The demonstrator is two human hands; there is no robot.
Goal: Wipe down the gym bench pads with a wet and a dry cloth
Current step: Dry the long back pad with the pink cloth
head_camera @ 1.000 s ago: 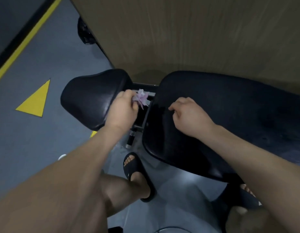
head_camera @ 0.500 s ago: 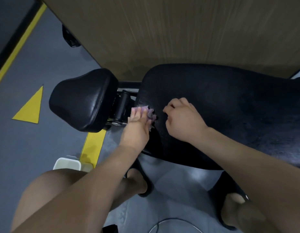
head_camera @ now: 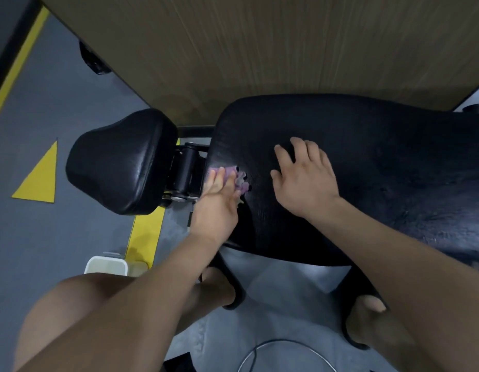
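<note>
Your left hand [head_camera: 219, 200] presses a crumpled purple cloth [head_camera: 237, 178] flat-fingered onto the long black vinyl bench pad [head_camera: 380, 170]; right hand [head_camera: 304, 178] rests beside it, fingers spread, empty.

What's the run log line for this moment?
left hand: pressing purple cloth flat on long pad near its end | right hand: open, resting on long pad | small pad: untouched

Purple cloth [head_camera: 234, 176], black bench pads [head_camera: 367, 167], yellow-marked grey floor [head_camera: 39, 124].
</note>
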